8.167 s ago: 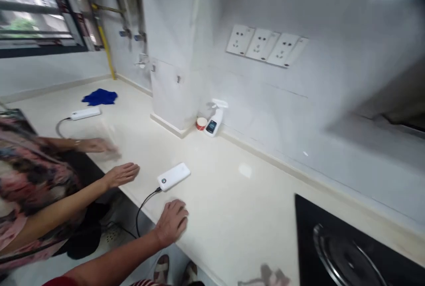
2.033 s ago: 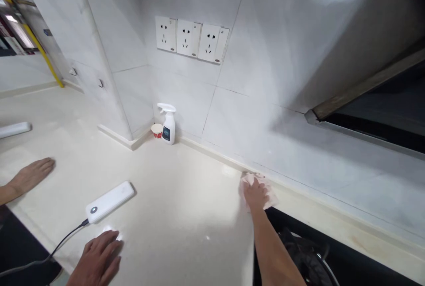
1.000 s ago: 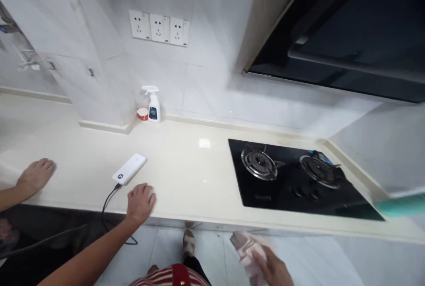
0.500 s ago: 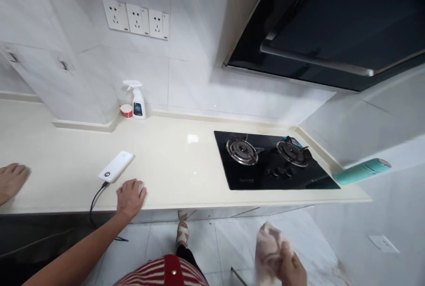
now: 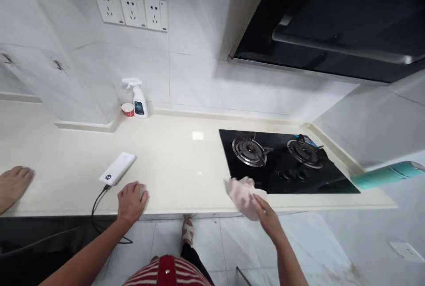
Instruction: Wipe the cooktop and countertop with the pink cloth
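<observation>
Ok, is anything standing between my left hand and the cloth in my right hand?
Nothing visible stands between them. Your left hand rests on the countertop; your right hand holds the cloth near the hob's front left corner. The white device lies left of your left hand, away from the cloth.

A white wall point(image 5: 195, 75) stands beyond the grip point(image 5: 268, 220), carrying three sockets point(image 5: 132, 8) to its upper left. A black cooker hood point(image 5: 345, 18) is mounted above and right. Pale floor tiles point(image 5: 210, 244) lie below.

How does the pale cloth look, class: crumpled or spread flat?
Crumpled: the pale cloth, held by the right hand, bunches in uneven folds with irregular edges.
</observation>
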The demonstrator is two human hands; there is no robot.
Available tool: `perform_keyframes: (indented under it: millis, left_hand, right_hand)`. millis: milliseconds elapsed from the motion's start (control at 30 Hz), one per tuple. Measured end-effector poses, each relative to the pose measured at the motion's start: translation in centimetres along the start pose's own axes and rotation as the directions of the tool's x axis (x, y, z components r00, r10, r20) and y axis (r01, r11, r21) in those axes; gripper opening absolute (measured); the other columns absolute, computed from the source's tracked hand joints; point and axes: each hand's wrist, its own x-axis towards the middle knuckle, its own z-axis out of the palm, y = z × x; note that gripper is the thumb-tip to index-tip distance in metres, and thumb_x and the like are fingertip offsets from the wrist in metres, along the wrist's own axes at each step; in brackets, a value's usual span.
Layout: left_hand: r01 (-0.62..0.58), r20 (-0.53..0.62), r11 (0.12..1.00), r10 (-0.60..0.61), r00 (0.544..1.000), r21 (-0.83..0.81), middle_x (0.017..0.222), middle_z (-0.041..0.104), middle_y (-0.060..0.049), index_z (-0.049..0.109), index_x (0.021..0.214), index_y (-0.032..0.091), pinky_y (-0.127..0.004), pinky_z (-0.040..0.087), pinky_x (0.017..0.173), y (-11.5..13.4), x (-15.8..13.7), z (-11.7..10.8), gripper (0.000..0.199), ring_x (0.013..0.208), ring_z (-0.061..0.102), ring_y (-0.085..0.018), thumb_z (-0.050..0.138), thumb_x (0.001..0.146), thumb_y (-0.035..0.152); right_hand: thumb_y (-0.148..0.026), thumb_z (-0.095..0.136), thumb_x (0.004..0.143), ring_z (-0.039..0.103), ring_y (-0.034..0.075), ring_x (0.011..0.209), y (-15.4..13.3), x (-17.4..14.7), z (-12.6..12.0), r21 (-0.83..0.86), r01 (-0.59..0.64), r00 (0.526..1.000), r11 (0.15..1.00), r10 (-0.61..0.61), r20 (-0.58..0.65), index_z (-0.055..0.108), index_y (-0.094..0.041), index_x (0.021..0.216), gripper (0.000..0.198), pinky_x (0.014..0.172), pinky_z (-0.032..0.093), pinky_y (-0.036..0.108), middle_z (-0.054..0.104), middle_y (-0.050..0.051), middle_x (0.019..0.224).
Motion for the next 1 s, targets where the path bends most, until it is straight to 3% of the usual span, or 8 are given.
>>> perform_keyframes:
  millis: [100, 300, 433, 533, 633, 733, 833, 1000]
  left_hand:
    - [0.002, -0.010, 1.000, -0.002, 1.000, -0.020, 0.126, 0.062, -0.017, 0.067, 0.112, 0.018, -0.048, 0.038, 0.097, 0.0, -0.2, -0.1, 0.030, 0.119, 0.052, -0.033, 0.048, 0.094, 0.034]
    - [-0.012, -0.034, 0.999, 0.010, 0.999, -0.049, 0.125, 0.063, -0.017, 0.067, 0.110, 0.018, -0.048, 0.039, 0.096, -0.2, -0.3, 0.0, 0.028, 0.119, 0.054, -0.032, 0.048, 0.094, 0.031]
    - [-0.043, -0.079, 0.997, 0.038, 0.996, -0.059, 0.120, 0.065, -0.016, 0.068, 0.107, 0.018, -0.048, 0.039, 0.096, -0.5, -0.3, 0.4, 0.027, 0.118, 0.055, -0.032, 0.048, 0.094, 0.031]
    - [-0.057, -0.106, 0.997, 0.050, 0.993, -0.060, 0.118, 0.066, -0.015, 0.069, 0.106, 0.018, -0.047, 0.040, 0.094, -0.7, -0.4, 0.6, 0.026, 0.115, 0.056, -0.032, 0.049, 0.094, 0.030]
    - [-0.061, -0.132, 0.997, 0.054, 0.990, -0.053, 0.117, 0.066, -0.014, 0.069, 0.106, 0.019, -0.046, 0.041, 0.093, -0.7, -0.5, 0.7, 0.026, 0.113, 0.057, -0.031, 0.049, 0.094, 0.030]
    - [-0.068, -0.148, 0.997, 0.061, 0.987, -0.043, 0.117, 0.066, -0.013, 0.069, 0.106, 0.019, -0.046, 0.042, 0.092, -0.6, -0.6, 0.5, 0.025, 0.112, 0.058, -0.031, 0.049, 0.094, 0.030]
    - [-0.070, -0.148, 0.997, 0.064, 0.987, -0.036, 0.117, 0.066, -0.013, 0.069, 0.107, 0.020, -0.046, 0.043, 0.092, -0.6, -0.6, 0.4, 0.025, 0.112, 0.058, -0.031, 0.050, 0.094, 0.030]
    - [-0.068, -0.151, 0.997, 0.065, 0.986, -0.019, 0.118, 0.066, -0.011, 0.068, 0.107, 0.022, -0.044, 0.043, 0.089, -0.7, -0.9, 0.6, 0.023, 0.111, 0.059, -0.030, 0.052, 0.093, 0.031]
  right_hand:
    - [-0.077, 0.055, 0.077, 0.054, 0.035, 0.118, -0.5, 0.5, 3.4, -0.239, 0.027, 1.000, 0.971, -0.030, -0.007, 0.073, -0.028, 0.110, 0.062, 0.103, 0.041, 0.060, 0.063, 0.012, 0.125]
    - [-0.074, 0.049, 0.084, 0.045, 0.048, 0.118, -3.2, 0.2, 9.2, -0.481, -0.061, 0.989, 0.874, -0.013, -0.150, 0.065, -0.022, 0.127, 0.069, 0.091, 0.036, 0.076, 0.051, 0.022, 0.130]
    - [-0.062, 0.058, 0.086, 0.050, 0.045, 0.111, -7.3, -4.2, 13.9, -0.523, 0.269, 0.963, 0.809, -0.219, 0.156, 0.066, -0.025, 0.127, 0.056, 0.087, 0.042, 0.069, 0.056, 0.021, 0.125]
    - [-0.061, 0.067, 0.082, 0.050, 0.044, 0.116, -10.5, -8.3, 16.8, -0.398, 0.486, 0.861, 0.778, -0.350, 0.369, 0.059, -0.034, 0.139, 0.063, 0.092, 0.041, 0.067, 0.053, 0.018, 0.136]
    - [-0.057, 0.067, 0.085, 0.047, 0.038, 0.126, -12.0, -9.7, 16.9, -0.258, 0.611, 0.747, 0.749, -0.437, 0.501, 0.062, -0.042, 0.132, 0.050, 0.102, 0.038, 0.061, 0.050, 0.010, 0.146]
    - [-0.054, 0.051, 0.096, 0.047, 0.032, 0.130, -10.5, -7.1, 14.6, -0.313, 0.540, 0.796, 0.781, -0.355, 0.490, 0.073, -0.035, 0.110, 0.032, 0.109, 0.035, 0.056, 0.055, 0.008, 0.140]
    - [-0.057, 0.031, 0.101, 0.049, 0.031, 0.131, -6.8, -3.7, 12.5, -0.433, 0.436, 0.886, 0.789, -0.292, 0.360, 0.074, -0.029, 0.101, 0.051, 0.109, 0.038, 0.054, 0.061, 0.011, 0.131]
    - [-0.067, 0.041, 0.091, 0.045, 0.044, 0.131, -3.0, -2.1, 14.7, -0.545, 0.454, 0.889, 0.704, -0.403, 0.220, 0.068, -0.019, 0.109, 0.058, 0.105, 0.038, 0.062, 0.059, 0.024, 0.130]
